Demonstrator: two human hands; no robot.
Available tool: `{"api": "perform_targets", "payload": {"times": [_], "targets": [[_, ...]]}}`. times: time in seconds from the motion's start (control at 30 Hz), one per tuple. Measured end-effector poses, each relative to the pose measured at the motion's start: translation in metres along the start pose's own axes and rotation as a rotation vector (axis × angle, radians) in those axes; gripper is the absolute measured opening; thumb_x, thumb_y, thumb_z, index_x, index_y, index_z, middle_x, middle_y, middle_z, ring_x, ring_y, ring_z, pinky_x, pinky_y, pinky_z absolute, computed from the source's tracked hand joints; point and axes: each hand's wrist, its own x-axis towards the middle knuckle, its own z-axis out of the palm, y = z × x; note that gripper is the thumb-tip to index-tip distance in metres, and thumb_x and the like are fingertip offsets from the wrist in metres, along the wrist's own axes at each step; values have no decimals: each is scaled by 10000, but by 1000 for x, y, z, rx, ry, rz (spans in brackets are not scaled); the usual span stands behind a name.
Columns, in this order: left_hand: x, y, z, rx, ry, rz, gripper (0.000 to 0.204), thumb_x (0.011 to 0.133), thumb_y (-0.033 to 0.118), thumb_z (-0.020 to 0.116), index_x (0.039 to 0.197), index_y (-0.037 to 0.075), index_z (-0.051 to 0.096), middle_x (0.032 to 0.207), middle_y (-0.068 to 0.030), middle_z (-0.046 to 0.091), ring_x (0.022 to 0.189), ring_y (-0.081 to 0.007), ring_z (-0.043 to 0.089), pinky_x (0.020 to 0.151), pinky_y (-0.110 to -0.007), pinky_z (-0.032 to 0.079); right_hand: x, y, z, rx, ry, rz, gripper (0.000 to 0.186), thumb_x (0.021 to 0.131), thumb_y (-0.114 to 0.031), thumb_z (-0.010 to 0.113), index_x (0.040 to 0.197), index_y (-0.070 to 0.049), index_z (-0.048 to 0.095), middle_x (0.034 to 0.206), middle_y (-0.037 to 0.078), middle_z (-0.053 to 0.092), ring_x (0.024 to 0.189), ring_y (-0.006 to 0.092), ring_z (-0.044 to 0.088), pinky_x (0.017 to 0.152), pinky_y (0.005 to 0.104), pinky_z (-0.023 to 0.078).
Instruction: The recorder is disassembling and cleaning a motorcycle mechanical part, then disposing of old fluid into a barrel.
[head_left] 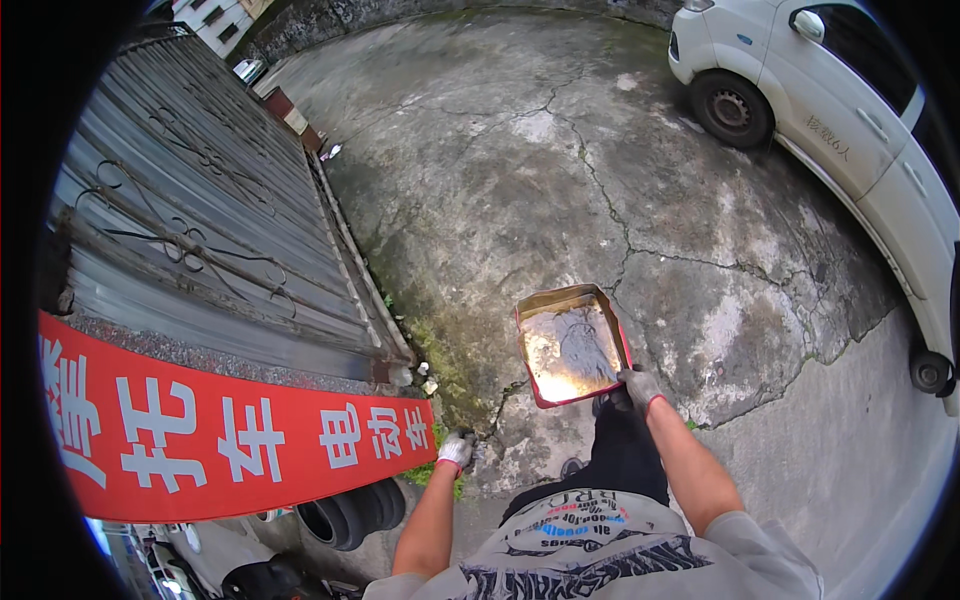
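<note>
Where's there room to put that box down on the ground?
Bare cracked concrete lies beyond the box in the right hand, between the metal fence and the white van. It's crowded at lower left, with the red sign and tires.

A single fisheye view looked steeply down from the person's head, facing forward across the cracked concrete ground [480, 215]. The gray T-shirt [600, 540] lay nearest, at the lower edge; the left hand [457, 449] and right hand [641, 387] came somewhat farther out. The corrugated metal fence [215, 205] and white van [835, 110] bowed along opposite sides.
</note>
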Motion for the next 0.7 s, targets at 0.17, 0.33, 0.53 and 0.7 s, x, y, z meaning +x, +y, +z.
{"api": "perform_targets", "payload": {"times": [0.17, 0.33, 0.53, 0.7], "targets": [[137, 12, -23, -147, 36, -144, 338, 898, 271, 513, 1132, 60, 637, 1122, -200, 645, 1066, -341, 607, 902, -401, 480, 93, -142, 59, -105, -65, -26, 352, 863, -158, 520, 1181, -11, 492, 712, 117, 640, 452, 194, 590, 389, 326, 482], [183, 86, -40, 45, -216, -170, 273, 903, 207, 447, 866, 72, 681, 795, -140, 678, 679, -273, 662, 588, -410, 517, 208, -278, 97, -352, 16, -113, 371, 854, -168, 518, 1177, 15, 522, 691, 127, 641, 469, 196, 609, 397, 326, 485], [228, 82, -81, -291, -126, -556, 278, 873, 284, 512, 871, 89, 711, 946, -174, 694, 809, -332, 676, 692, -433, 537, 319, -435, 225, -479, -103, -192, 378, 869, -231, 520, 1181, -17, 532, 724, 129, 645, 493, 202, 608, 417, 347, 488], [335, 102, -129, 192, -260, -378, 322, 904, 265, 462, 960, 51, 695, 948, -187, 694, 863, -302, 684, 706, -437, 529, 432, -544, 329, -460, -179, -143, 356, 849, -181, 542, 1160, -8, 523, 649, 117, 611, 437, 198, 580, 382, 325, 471]]}}
